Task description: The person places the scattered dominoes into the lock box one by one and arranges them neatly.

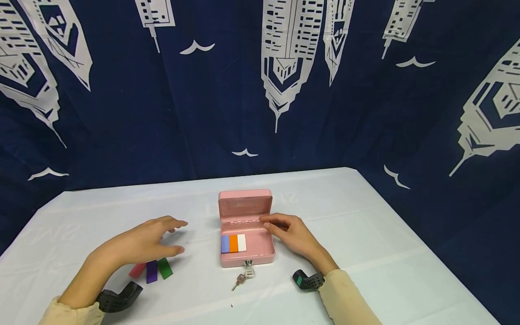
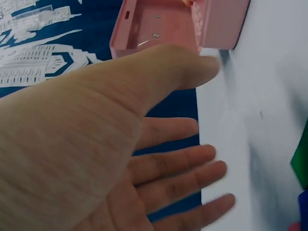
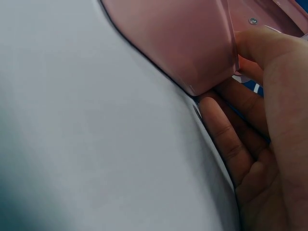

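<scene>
- 2 pale yellow sleeves, 1 at lower left (image 1: 73,315) and 1 at lower right (image 1: 349,300).
- 2 black wrist cameras, 1 on the left wrist (image 1: 118,300) and 1 on the right (image 1: 308,281).
- At least 1 key (image 1: 239,282) lies on the tabletop (image 1: 365,230) just in front of the box; the small bright piece beside it is too small to make out.
- 3 loose blocks lie near the left forearm: 1 red (image 1: 137,270), partly hidden by it, 1 purple (image 1: 151,272) and 1 green (image 1: 164,268).
- 2 hands. The left hand (image 1: 152,239) is above the tabletop, beyond the loose blocks and to the left of the box, fingers spread and thumb apart, holding nothing.
- The right hand (image 1: 293,234) grips the box by its right side near the hinge, thumb inside the wall and fingers outside.
- 3 blocks lie side by side inside the box, at its left: 1 blue (image 1: 225,244), 1 orange (image 1: 233,243) and 1 white (image 1: 241,243).
- 1 pink box (image 1: 260,248) sits mid-tabletop between the hands, its 1 lid (image 1: 246,206) raised at the back.
- 1 navy cloth (image 1: 219,104) hangs behind, with 7 white buildings upside down and 5 white birds.
</scene>
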A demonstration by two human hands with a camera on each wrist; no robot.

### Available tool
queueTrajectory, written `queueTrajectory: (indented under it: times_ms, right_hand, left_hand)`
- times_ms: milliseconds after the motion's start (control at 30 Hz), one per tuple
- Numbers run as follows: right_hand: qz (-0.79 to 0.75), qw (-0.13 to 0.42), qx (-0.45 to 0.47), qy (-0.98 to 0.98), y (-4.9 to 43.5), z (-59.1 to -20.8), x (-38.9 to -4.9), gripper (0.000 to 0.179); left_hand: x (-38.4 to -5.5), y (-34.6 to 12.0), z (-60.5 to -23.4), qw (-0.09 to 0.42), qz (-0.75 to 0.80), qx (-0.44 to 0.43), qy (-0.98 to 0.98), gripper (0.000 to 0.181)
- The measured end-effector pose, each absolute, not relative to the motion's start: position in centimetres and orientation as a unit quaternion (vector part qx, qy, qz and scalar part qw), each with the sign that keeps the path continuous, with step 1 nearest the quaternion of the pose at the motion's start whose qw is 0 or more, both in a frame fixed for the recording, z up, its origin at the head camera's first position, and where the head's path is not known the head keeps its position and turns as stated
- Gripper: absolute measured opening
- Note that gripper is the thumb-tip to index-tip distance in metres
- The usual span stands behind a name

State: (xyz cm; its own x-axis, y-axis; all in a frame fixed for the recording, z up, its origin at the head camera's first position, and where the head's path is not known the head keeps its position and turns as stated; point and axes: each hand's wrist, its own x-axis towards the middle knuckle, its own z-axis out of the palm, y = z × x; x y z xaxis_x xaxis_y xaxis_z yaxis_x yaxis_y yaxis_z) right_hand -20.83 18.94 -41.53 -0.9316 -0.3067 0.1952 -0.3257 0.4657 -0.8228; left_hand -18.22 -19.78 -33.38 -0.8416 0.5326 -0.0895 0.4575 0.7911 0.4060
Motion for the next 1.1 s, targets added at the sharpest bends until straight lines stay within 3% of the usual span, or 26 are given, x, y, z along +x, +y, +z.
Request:
queueTrajectory:
  times_ms: [100,300,500,1100]
  right_hand:
    - [0.484,0.006,0.180,-0.857,19.0,-41.6,-20.8,0.029]
    - [0.482,0.002,0.172,-0.859,19.0,-41.7,-20.6,0.029]
    - [0.480,0.007,0.179,-0.859,19.0,-41.6,-20.7,0.028]
    - [0.476,0.009,0.185,-0.859,19.0,-41.6,-21.0,0.027]
  left_hand:
    - [-18.2,-20.1,-33.4,0.124,0.182,0.253,0.942,0.069]
    - [-17.8,-20.4,-33.9,0.187,0.167,0.230,0.940,0.050]
    - [-17.8,-19.9,-34.5,0.219,0.177,0.199,0.939,0.048]
    - [-17.9,-19.3,-34.7,0.206,0.186,0.213,0.937,0.040]
